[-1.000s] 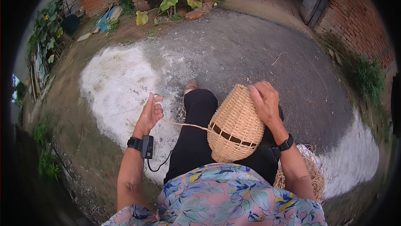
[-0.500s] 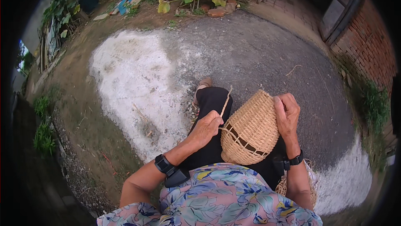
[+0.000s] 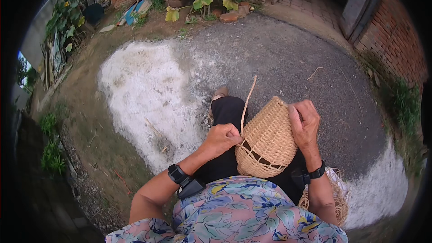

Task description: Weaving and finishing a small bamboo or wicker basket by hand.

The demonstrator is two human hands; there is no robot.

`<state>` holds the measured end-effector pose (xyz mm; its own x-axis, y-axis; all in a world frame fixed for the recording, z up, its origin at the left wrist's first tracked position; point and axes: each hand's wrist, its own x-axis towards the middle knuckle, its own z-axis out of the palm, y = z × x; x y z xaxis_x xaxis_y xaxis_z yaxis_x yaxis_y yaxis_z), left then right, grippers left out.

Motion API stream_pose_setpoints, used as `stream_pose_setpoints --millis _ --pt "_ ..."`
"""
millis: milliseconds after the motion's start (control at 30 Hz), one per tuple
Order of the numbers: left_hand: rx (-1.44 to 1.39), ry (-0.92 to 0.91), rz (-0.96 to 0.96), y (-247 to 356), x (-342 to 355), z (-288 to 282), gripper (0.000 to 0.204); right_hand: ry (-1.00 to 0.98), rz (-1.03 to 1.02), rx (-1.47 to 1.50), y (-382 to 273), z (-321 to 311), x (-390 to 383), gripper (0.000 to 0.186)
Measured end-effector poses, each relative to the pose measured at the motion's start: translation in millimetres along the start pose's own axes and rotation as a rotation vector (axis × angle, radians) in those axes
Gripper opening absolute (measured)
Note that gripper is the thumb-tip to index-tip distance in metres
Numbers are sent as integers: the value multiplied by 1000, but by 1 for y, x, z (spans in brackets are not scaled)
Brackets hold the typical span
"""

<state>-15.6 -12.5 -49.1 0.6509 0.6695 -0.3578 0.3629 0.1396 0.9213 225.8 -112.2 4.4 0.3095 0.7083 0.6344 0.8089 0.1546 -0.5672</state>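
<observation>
By the left grip [image 3: 221, 140], with thumb and forefinger pressed together, a pale plaited strand [image 3: 248, 104] is pinched low down, at the left edge of a woven basket [image 3: 271, 130]. The strand's free end is left standing up toward the far side. By the right grip [image 3: 307, 122], the basket's far right side is clasped, the thumb laid along the weave and the fingers bent; their tips are hidden.

The basket is rested, tilted, on the lap, over dark trousers [image 3: 223, 111], its narrower end turned far; across its nearer part a dark gap is crossed by thin upright stakes. Dark bands are worn on both wrists, and the body is covered by a floral shirt [image 3: 243, 207]. To the near right, beside the right forearm, a bundle of loose strands [image 3: 340, 198] is seen. Farther out, grey ground [image 3: 279, 54] is marked by a white patch [image 3: 139, 85] on the left.
</observation>
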Motion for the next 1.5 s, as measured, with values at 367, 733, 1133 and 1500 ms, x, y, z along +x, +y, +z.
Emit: stream_pose_setpoints --millis 367,733,1133,1500 --pt "497 32 443 -3 4 4 19 -12 -33 1 0 -4 2 8" --pt "80 -84 156 14 -22 31 14 -133 96 -116 24 30 12 27" --pt "-173 -33 68 -14 -8 4 20 -88 103 -56 19 27 8 18" --pt "-19 -10 264 -17 -1 4 23 -57 122 -25 19 26 7 15"
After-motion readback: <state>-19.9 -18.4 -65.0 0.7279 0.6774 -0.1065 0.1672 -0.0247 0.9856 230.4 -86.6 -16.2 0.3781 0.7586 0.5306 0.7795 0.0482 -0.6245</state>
